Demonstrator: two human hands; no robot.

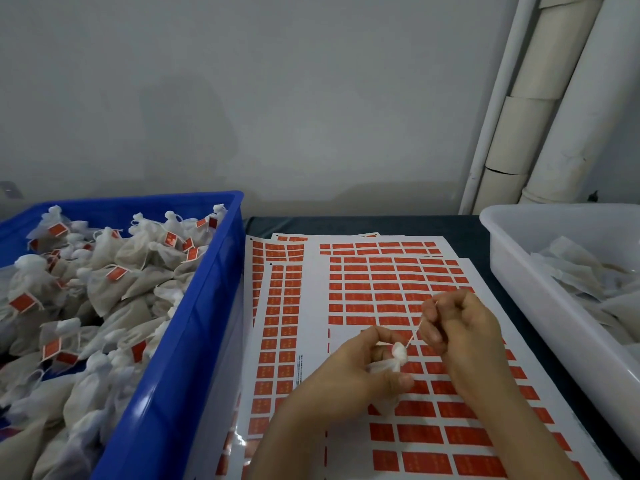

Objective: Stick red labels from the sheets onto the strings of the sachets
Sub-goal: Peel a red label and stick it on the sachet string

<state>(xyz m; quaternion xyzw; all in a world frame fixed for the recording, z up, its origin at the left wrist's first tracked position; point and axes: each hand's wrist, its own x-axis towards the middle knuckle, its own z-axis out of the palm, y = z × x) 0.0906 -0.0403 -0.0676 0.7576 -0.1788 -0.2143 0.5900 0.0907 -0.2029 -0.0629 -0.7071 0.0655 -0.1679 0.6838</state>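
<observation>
Sachet is gripped in the left hand; its string is pinched by the right hand.

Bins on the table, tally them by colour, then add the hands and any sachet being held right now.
Blue bin: 1
White bin: 1
Hands: 2, left hand and right hand
Sachet held in the left hand, its string pinched by the right hand: 1
Total: 5
</observation>
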